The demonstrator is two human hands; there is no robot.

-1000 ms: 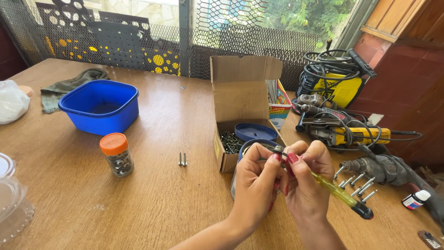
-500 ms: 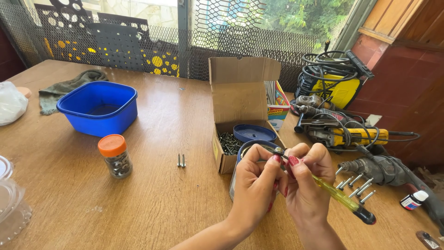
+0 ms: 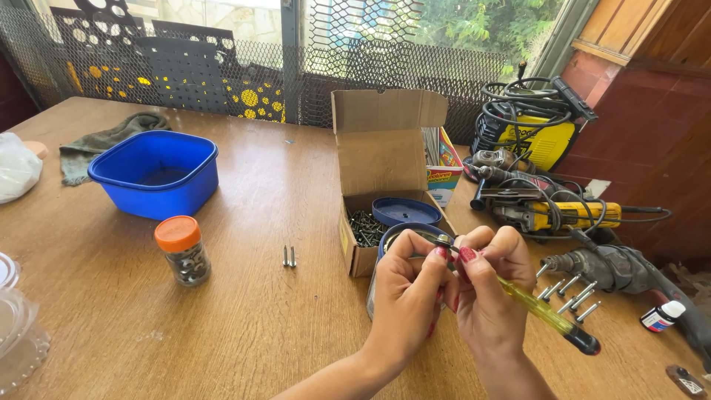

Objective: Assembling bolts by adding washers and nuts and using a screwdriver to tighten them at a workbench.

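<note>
My left hand (image 3: 406, 292) pinches a small metal piece (image 3: 443, 240) between thumb and fingertips, clenched tight around it above the desk (image 3: 244, 326). My right hand (image 3: 495, 289) is closed on one screwdriver (image 3: 544, 315) with a clear yellow plastic handle and a black end cap; its tip meets the metal piece where my two hands come together. I cannot tell exactly what the small piece is, as my fingers cover most of it.

Just behind my left hand stands one round blue tin (image 3: 396, 244), partly hidden, and beyond it one open cardboard box (image 3: 381, 159) with its flap upright, holding a heap of dark screws (image 3: 365, 226) and one round blue lid (image 3: 406, 211).

On the smooth wooden desk to the left lie two short metal bolts (image 3: 289, 256) side by side, then one small glass jar (image 3: 182, 250) with an orange cap, and one square blue plastic tub (image 3: 155, 174). A green cloth (image 3: 104, 141) lies crumpled behind the tub.

To my right lie about six long bolts (image 3: 569, 289) near one grey drill (image 3: 618, 268), one yellow power tool (image 3: 566, 215) with black cable, and one yellow machine (image 3: 533, 122) wrapped in coiled cables. One small white bottle (image 3: 661, 316) lies at the far right.
</note>
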